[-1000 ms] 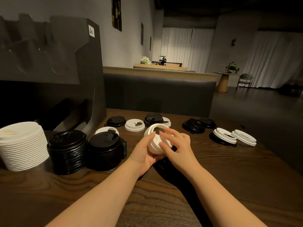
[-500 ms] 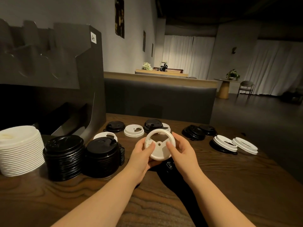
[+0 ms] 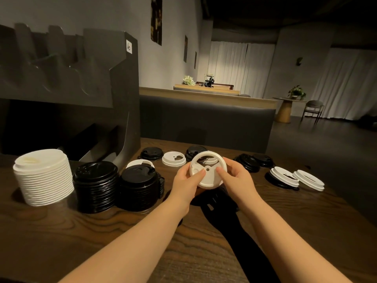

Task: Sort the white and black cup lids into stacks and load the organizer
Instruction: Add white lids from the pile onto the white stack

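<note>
- White lid (image 3: 207, 174): held up off the table (image 3: 285, 231) between both hands, tilted so its top face is toward the viewer; a second ago it sat lower and flatter in the palms, with the right fingers laid over it.
- Left hand (image 3: 186, 180): grasps the lid's left edge, thumb pressed on the face, fingers hidden behind.
- Right hand (image 3: 236, 178): grasps the right edge the same way, thumb on the face; it has shifted from covering the top to holding the rim.
- The raised, turned pose suggests the lid is being checked or squared up before stacking; whether more lids are nested beneath it cannot be told.
- White stack (image 3: 43, 177): stands at far left, well apart from the held lid; judged the likely place for it.
- Black stacks (image 3: 95, 185) (image 3: 139, 186): two, side by side, between the white stack and the hands, unchanged.
- Loose lids (image 3: 173, 158): black and white ones lie scattered along the far edge and to the right (image 3: 308, 179), so sorting is judged partly done.
- Organizer (image 3: 67, 88): rises behind the stacks; no lids can be seen in its dark lower bays, so loading seems not yet begun.
</note>
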A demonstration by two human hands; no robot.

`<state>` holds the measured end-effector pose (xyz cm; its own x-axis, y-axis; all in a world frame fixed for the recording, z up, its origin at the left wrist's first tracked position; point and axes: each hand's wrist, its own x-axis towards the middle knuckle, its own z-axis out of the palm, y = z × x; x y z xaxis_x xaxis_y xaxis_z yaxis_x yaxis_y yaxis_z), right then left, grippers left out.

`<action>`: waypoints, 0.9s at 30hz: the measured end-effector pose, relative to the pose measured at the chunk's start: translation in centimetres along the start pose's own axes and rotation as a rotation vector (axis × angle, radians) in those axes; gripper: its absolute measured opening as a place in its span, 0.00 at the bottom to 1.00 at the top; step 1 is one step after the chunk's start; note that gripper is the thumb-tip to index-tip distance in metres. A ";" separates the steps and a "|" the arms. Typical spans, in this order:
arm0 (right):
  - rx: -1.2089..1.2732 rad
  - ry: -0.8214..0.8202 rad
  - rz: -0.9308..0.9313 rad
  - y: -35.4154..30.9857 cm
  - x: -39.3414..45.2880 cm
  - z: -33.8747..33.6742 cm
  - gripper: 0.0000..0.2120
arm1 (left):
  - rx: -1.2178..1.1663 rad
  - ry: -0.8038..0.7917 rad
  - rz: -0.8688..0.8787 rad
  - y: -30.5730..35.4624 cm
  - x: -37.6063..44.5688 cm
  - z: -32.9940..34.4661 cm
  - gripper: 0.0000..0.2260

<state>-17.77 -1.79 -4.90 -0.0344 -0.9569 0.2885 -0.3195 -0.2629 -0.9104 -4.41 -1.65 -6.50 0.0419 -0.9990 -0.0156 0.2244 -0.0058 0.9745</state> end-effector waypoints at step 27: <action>0.183 -0.086 0.155 -11.7 -3.4 10.6 0.18 | 0.066 0.322 0.253 9.6 -5.5 -10.6 0.20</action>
<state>-3.89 3.28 1.61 0.0133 -0.9924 0.1220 -0.1399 -0.1227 -0.9825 7.83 4.21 0.59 0.3920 -0.9047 0.1671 0.1053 0.2246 0.9688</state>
